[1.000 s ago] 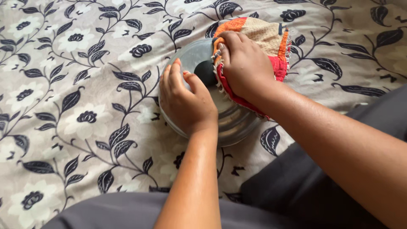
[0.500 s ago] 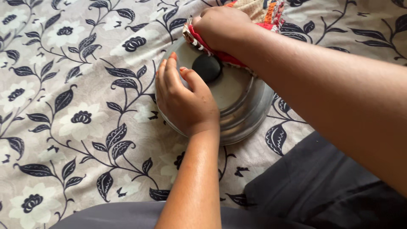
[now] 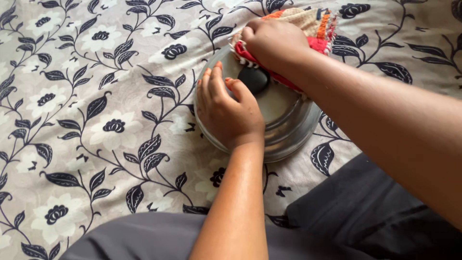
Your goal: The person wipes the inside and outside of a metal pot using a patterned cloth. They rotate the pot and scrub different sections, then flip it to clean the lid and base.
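Steel lid (image 3: 284,115) sits flat on the floral bedsheet (image 3: 96,120). Left hand (image 3: 228,113) presses its near-left edge, fingers spread by the black knob (image 3: 253,79). Right hand (image 3: 274,43) clamps a red-orange cloth (image 3: 315,29) against the lid's far rim.

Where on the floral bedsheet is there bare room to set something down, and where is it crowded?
Free: the wide stretch of floral bedsheet left of the steel lid, and the strip at upper right beyond the patchwork cloth. Crowded: on the lid, where the left hand presses beside the black knob and the right hand holds the cloth.
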